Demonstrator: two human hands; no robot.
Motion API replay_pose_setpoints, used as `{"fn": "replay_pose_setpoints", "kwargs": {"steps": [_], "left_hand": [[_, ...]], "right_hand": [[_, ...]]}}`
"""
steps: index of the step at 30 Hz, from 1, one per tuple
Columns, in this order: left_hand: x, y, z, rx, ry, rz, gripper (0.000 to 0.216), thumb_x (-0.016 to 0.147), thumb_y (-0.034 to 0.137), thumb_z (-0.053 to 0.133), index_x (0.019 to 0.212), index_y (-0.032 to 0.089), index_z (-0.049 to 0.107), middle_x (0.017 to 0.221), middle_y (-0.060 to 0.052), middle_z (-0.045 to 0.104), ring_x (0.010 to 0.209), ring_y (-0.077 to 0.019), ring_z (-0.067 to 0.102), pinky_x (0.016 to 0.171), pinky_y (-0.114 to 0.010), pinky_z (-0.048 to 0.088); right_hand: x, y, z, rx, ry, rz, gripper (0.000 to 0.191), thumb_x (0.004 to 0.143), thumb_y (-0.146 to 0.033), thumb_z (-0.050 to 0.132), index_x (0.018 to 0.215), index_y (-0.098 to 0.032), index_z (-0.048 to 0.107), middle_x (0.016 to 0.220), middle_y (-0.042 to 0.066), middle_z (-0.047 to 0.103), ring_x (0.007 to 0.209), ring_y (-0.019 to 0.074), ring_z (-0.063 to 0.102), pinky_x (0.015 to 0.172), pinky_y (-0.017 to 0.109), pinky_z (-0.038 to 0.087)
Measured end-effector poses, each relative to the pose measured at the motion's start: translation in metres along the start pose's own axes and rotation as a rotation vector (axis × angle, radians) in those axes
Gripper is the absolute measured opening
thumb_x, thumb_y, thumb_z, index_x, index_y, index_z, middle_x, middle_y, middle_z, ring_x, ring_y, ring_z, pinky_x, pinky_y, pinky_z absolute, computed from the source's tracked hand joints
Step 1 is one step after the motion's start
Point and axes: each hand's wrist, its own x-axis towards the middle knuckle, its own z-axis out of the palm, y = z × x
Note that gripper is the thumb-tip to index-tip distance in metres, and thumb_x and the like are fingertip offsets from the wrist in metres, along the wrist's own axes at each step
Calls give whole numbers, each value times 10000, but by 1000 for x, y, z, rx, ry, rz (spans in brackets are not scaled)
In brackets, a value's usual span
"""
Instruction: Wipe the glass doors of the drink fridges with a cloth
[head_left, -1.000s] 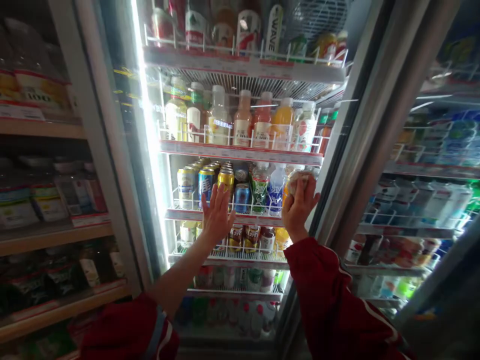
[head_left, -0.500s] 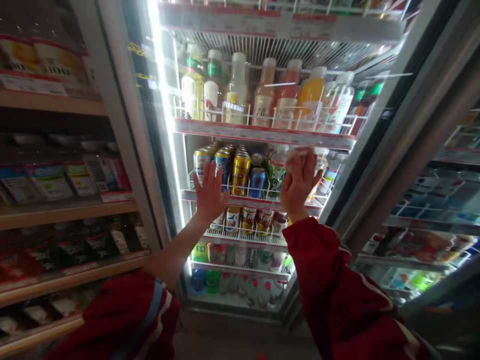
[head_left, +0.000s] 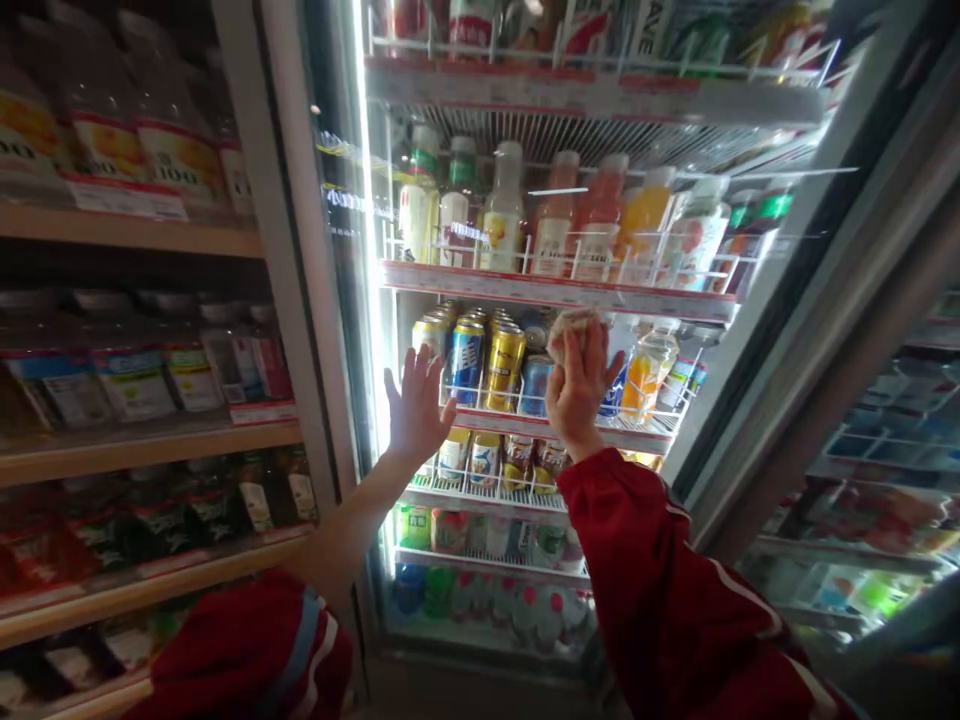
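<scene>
While both arms are stretched forward, red sleeves (head_left: 630,540) with pale stripes are seen nearest; the left forearm is bared, and the right one is covered to the wrist. The left hand (head_left: 417,405) is held open, its fingers spread and nothing grasped, its palm turned toward the glass door (head_left: 341,280); whether the glass is touched by it cannot be told. In the right hand (head_left: 577,400), a pale, crumpled cloth (head_left: 571,328) is gripped beneath the fingers and held up at the glass, just below the rail of a bottle shelf, while the outermost finger is stuck out to the right.

To the left of the door, bottles are lined up on wood-edged shelves (head_left: 150,455). Behind the glass, a blue can (head_left: 466,362) and a gold can (head_left: 503,368) are framed between the two hands, and a bottle of orange drink (head_left: 646,372) is seen to the right of the right hand. Above these, a row of bottles (head_left: 553,215) is kept behind a white wire guard. The interior is lit along its left edge by a bright vertical strip (head_left: 369,200). On the bottom level, red-capped bottles (head_left: 525,605) are dimly shown.
</scene>
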Motion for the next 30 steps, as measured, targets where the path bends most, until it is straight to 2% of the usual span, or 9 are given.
{"fn": "replay_pose_setpoints", "kwargs": {"steps": [2, 4, 9, 12, 15, 19, 23, 26, 30], "left_hand": [[-1, -8, -2, -4, 16, -13, 677, 836, 325, 506, 1425, 149, 223, 1485, -159, 233, 1397, -271, 130, 1134, -507, -12], [-1, -12, -3, -5, 31, -7, 663, 846, 321, 495, 1424, 143, 223, 1481, -169, 241, 1397, -271, 131, 1133, -509, 2], [7, -1, -4, -125, 101, 109, 585, 873, 255, 445, 1412, 154, 241, 1462, -163, 298, 1389, -240, 185, 1135, -488, 77], [19, 15, -5, -271, 106, 207, 527, 885, 165, 387, 1397, 171, 265, 1418, -141, 388, 1361, -180, 274, 1128, -432, 169], [31, 29, -4, -344, 76, 255, 488, 898, 156, 351, 1382, 164, 292, 1370, -128, 458, 1334, -149, 328, 1128, -402, 176], [40, 43, 4, -255, 96, 212, 467, 911, 240, 371, 1367, 151, 330, 1356, -135, 472, 1321, -188, 353, 1142, -444, 51], [49, 52, 14, -136, 141, 165, 504, 867, 371, 482, 1326, 174, 409, 1348, -136, 480, 1306, -241, 375, 1143, -463, 14], [60, 41, 15, -86, 134, 151, 479, 862, 379, 480, 1306, 201, 446, 1383, -121, 444, 1332, -258, 330, 1141, -483, -9], [66, 2, 1, -46, 111, 18, 509, 870, 356, 445, 1350, 194, 398, 1430, -122, 375, 1362, -266, 265, 1140, -500, -29]], "right_hand": [[7, -1, 5, -18, 50, 45, 535, 883, -190, 364, 1411, -247, 302, 1484, 93, 268, 1372, 284, 244, 1079, 612, 164], [9, -15, 10, -8, 31, 24, 558, 882, -186, 361, 1426, -263, 263, 1495, 83, 244, 1378, 283, 230, 1075, 605, 183], [2, -70, 19, 64, -169, -128, 660, 878, -207, 367, 1468, -193, 70, 1487, 109, 261, 1406, 244, 137, 1119, 547, 141], [2, -80, 19, 127, -239, -184, 729, 874, -274, 386, 1462, -132, -21, 1475, 138, 282, 1411, 234, 112, 1129, 537, 111], [0, -69, 12, 187, -245, -210, 755, 868, -294, 394, 1457, -113, -42, 1462, 158, 302, 1408, 231, 133, 1123, 541, 118], [-5, -40, -4, 255, -218, -252, 760, 848, -317, 406, 1459, -120, 0, 1463, 175, 291, 1394, 258, 185, 1102, 566, 151], [1, -11, -9, 170, -78, -169, 641, 876, -292, 378, 1455, -201, 120, 1476, 138, 279, 1386, 255, 214, 1096, 551, 182], [7, 2, -5, 79, -13, -98, 592, 884, -259, 377, 1441, -218, 184, 1477, 122, 282, 1384, 246, 220, 1102, 538, 164], [8, 7, -2, 66, -62, -126, 568, 870, -260, 398, 1418, -231, 251, 1478, 98, 286, 1381, 245, 229, 1110, 538, 124]]}}
